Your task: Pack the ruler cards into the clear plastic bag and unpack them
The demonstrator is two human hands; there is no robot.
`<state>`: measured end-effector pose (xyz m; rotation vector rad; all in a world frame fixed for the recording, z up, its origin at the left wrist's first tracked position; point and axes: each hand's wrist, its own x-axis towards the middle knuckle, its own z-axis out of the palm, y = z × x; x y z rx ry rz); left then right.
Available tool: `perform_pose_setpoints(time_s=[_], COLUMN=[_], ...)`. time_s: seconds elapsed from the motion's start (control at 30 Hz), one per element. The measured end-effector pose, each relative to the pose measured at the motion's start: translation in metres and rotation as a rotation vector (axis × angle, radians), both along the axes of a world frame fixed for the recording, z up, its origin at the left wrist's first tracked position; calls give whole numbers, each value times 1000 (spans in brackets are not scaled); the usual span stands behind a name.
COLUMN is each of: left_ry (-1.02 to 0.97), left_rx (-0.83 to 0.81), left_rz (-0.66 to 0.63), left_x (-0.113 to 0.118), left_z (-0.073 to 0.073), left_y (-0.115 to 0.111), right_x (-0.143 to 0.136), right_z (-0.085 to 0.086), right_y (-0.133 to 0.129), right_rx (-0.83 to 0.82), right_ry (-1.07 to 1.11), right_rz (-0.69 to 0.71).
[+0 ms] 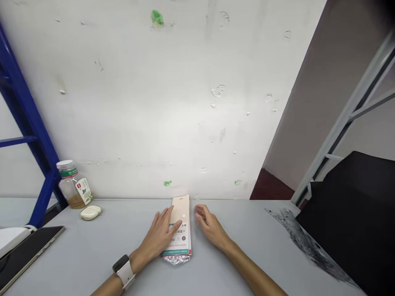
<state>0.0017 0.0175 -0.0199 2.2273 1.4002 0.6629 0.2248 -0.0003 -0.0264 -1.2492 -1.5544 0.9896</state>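
Fingers of the left hand spread across the packaged ruler set on the grey table, while those of the right hand curve together just beside it, and its crinkled plastic sleeve might skid under one-sided pressure.

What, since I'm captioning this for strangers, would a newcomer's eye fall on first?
Probably the two bare hands low in the middle: the left hand, with a watch on its wrist, lies on a flat packet, and the right hand rests just beside it. Next, perhaps, the blue frame at the left edge and the large black shape at the lower right.
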Motion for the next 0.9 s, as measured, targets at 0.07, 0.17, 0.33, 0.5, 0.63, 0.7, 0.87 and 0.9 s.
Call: perform_pose_setpoints(time_s=[0.07, 0.17, 0.33, 0.5, 0.63, 0.7, 0.87, 0.9], left_ry=[32, 60, 304, 440, 456, 464, 478, 481], left_rx=[-27, 5, 22, 80, 89, 82, 81, 78], left_rz=[-13, -42, 11, -69, -90, -101, -82, -79], left_x=[1, -5, -38, -56, -53, -51, -51, -51], left_z=[0, 4, 11, 6, 3, 3, 5, 5], left_y=[0, 5, 27, 34, 28, 27, 27, 27], right_x=[2, 6, 22, 35, 37, 36, 32, 31], right_z=[0, 1, -6, -14, -13, -11, -4, -3], right_y=[-1, -2, 3, 10, 10, 9, 5, 5], right_rx=[8, 19, 116, 129, 97, 69, 12, 6], right_ry=[-39, -114, -470, -629, -686, -735, -768, -759], right_rz=[13, 23, -44, -5, 44, 49, 83, 90])
